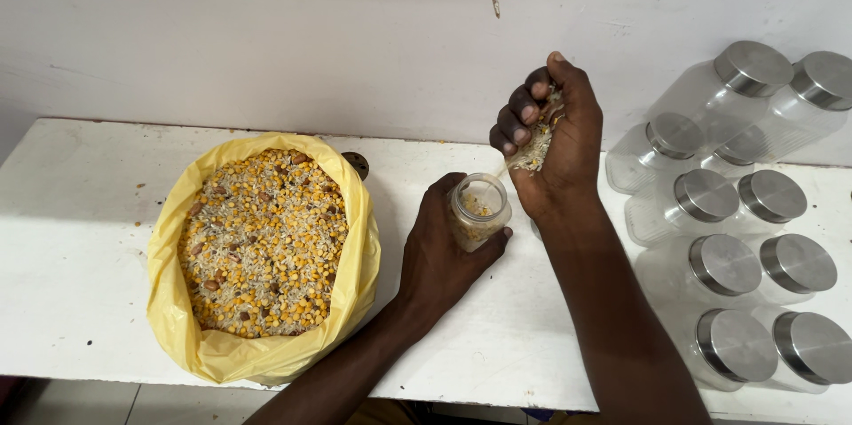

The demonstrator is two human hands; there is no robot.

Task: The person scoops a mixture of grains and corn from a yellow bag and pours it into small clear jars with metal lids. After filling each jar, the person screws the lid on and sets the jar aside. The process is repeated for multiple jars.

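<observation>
Glass jar (477, 210) stood upright on the white surface (80, 239), mouth up, left hand (439, 252) wrapped around it.
Right hand (552, 137), above it, clutched mixed grain (538, 143); yellow bag (266, 252) lay left.

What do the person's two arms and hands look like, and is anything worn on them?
Both forearms are bare as far as the picture shows: no sleeves, gloves, watch, bracelets or rings are visible. The left hand and right hand have short, unpainted fingernails. At the bottom edge, between the arms, a small piece of mustard-yellow clothing shows.
</observation>
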